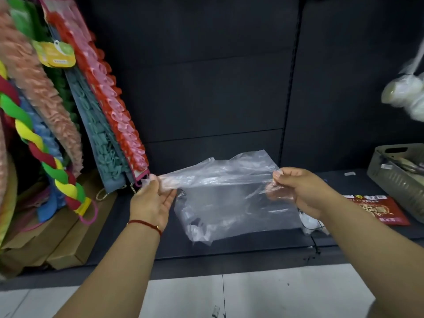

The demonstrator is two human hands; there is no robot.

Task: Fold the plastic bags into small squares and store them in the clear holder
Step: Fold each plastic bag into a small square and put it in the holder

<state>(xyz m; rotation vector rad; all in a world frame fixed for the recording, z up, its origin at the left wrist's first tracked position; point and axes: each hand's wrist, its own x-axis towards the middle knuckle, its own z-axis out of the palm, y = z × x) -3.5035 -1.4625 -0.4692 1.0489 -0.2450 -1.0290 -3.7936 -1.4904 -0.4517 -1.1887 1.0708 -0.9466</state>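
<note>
Clear bag (231, 198) is hanging taut above the shelf (241, 246) while we are pinching it, left hand (152, 203) and right hand (298, 191), and slack film may be slipping free.

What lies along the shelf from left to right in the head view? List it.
Hanging mats → left hand → plastic bag → right hand → red packet → grey basket.
</note>
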